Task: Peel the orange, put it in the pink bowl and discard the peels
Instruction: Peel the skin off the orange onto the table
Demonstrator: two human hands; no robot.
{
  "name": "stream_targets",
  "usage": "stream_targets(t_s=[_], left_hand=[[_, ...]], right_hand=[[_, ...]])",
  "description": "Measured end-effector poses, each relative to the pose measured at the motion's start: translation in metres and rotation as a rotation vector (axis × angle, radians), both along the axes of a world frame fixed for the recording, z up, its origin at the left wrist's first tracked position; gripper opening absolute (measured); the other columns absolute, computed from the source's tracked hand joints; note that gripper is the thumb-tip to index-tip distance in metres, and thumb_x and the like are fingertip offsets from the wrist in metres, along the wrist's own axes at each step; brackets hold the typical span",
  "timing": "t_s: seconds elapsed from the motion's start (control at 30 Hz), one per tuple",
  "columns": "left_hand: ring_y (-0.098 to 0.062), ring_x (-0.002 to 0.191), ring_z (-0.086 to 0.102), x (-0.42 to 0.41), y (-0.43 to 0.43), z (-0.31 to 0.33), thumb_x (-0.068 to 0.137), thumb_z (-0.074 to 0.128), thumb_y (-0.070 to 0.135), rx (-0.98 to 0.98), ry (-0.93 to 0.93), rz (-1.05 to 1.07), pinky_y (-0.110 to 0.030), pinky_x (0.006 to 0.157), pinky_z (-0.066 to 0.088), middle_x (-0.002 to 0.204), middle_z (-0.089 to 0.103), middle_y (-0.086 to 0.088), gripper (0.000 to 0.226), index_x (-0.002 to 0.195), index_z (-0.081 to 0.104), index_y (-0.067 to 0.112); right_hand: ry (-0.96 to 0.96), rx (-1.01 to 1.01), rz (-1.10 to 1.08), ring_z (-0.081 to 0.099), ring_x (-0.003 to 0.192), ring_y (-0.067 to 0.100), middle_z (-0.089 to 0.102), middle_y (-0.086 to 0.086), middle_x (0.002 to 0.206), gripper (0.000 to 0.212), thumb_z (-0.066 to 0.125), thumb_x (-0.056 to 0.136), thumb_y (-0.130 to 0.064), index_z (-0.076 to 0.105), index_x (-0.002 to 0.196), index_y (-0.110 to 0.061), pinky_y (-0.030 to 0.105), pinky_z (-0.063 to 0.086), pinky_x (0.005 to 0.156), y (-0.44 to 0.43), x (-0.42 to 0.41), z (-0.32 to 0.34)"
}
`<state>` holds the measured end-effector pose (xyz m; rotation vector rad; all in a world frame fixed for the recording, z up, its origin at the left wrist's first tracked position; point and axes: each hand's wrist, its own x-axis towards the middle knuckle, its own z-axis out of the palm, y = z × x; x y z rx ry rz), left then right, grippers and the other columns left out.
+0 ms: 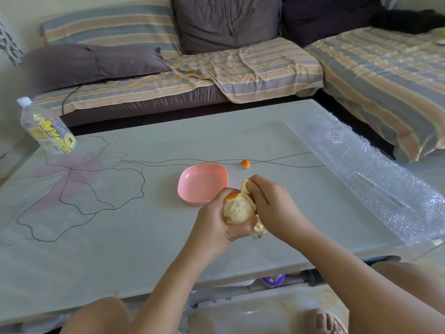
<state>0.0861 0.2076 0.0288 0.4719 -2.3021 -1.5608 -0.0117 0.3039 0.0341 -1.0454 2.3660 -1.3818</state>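
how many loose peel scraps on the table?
1 clear: peel scrap on the table, just beyond the pink bowl's right corner. Below the orange, pale bits may be loose or hanging; cannot tell.

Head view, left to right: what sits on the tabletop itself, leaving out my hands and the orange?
From the left: plastic bottle → pink bowl → small peel scrap → bubble wrap sheet.

Pink bowl (203, 183) sits just beyond the left hand (216, 225) and right hand (272, 206), with bare table (120, 213) between them and wide open to the left. Bubble wrap (361, 169) covers the right edge. A peel scrap (245, 163) lies just behind the bowl, and the bottle (47, 127) stands far-left, well apart.
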Motion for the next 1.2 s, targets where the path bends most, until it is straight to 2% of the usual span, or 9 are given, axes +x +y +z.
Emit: stream_targets(t_s=[0.13,0.27,0.33,0.5,0.63,0.73,0.8,0.97,1.2], left_hand=[[-0.002,0.074,0.059,0.001,0.000,0.000,0.055,0.077,0.027,0.097,0.144,-0.005,-0.016,0.064,0.047,0.086,0.063,0.015,0.046,0.097,0.058,0.028],[0.003,0.073,0.059,0.004,-0.009,0.001,0.059,0.076,0.013,0.153,0.127,0.011,-0.012,0.064,0.046,0.087,0.061,0.015,0.050,0.103,0.056,0.024],[0.003,0.075,0.060,0.005,-0.011,0.000,0.057,0.078,0.013,0.177,0.097,0.034,-0.012,0.065,0.047,0.091,0.062,0.011,0.053,0.105,0.058,0.025],[0.007,0.076,0.061,0.006,-0.010,-0.003,0.064,0.082,0.001,0.149,0.012,0.068,-0.008,0.066,0.046,0.093,0.066,0.007,0.049,0.104,0.061,0.020],[0.007,0.071,0.060,0.004,-0.010,-0.005,0.064,0.082,0.002,0.112,-0.021,0.116,-0.007,0.062,0.044,0.085,0.065,0.012,0.047,0.098,0.059,0.023],[0.005,0.066,0.058,0.003,-0.011,-0.006,0.065,0.078,0.003,0.072,-0.047,0.147,-0.009,0.058,0.044,0.084,0.063,0.008,0.045,0.100,0.057,0.024],[0.004,0.065,0.057,0.004,-0.010,-0.005,0.066,0.077,0.005,0.037,-0.058,0.148,-0.010,0.057,0.045,0.084,0.063,0.006,0.045,0.102,0.056,0.023],[0.003,0.069,0.059,0.009,-0.011,-0.001,0.066,0.074,0.004,-0.089,-0.097,0.079,-0.007,0.057,0.043,0.086,0.066,0.008,0.048,0.106,0.055,0.023],[0.002,0.064,0.056,0.013,-0.007,-0.003,0.063,0.073,0.006,-0.128,-0.180,0.022,-0.013,0.055,0.043,0.078,0.061,0.012,0.048,0.098,0.050,0.027]], right_hand=[[-0.498,-0.195,-0.113,0.045,0.045,0.005,0.046,-0.002,0.058,0.031,0.038,0.097,-0.013,0.056,0.072,-0.012,0.023,0.038,0.054,-0.003,-0.013,0.000],[-0.077,-0.002,-0.132,0.057,0.054,-0.001,0.062,-0.004,0.066,0.021,0.052,0.091,-0.015,0.069,0.079,-0.012,0.011,0.042,0.054,0.001,-0.023,-0.002],[0.050,0.075,-0.153,0.061,0.069,0.004,0.066,-0.006,0.078,0.013,0.061,0.085,-0.016,0.073,0.080,-0.018,0.019,0.049,0.064,0.003,-0.027,-0.004],[0.136,0.176,-0.192,0.062,0.079,0.019,0.065,0.001,0.089,0.013,0.062,0.085,-0.011,0.075,0.086,-0.012,0.030,0.050,0.068,0.004,-0.036,-0.008],[0.161,0.025,-0.078,0.060,0.083,0.000,0.067,-0.006,0.100,0.017,0.062,0.089,-0.018,0.072,0.102,-0.014,0.007,0.041,0.071,0.007,-0.030,-0.003],[0.059,-0.053,0.202,0.060,0.085,-0.003,0.067,-0.008,0.094,0.034,0.071,0.077,-0.038,0.070,0.106,-0.020,0.007,0.044,0.075,0.012,-0.019,0.007],[0.163,-0.025,0.295,0.059,0.084,0.003,0.066,-0.006,0.089,0.041,0.074,0.073,-0.042,0.069,0.109,-0.022,0.010,0.043,0.073,0.014,-0.015,0.006],[0.396,0.034,0.394,0.048,0.066,-0.004,0.061,-0.006,0.076,0.035,0.066,0.079,-0.038,0.070,0.108,-0.020,0.005,0.034,0.062,0.017,-0.014,0.003],[0.660,0.144,0.346,0.038,0.043,0.020,0.040,-0.001,0.053,0.030,0.044,0.078,-0.029,0.069,0.077,-0.013,0.017,0.023,0.046,0.015,0.000,0.000]])
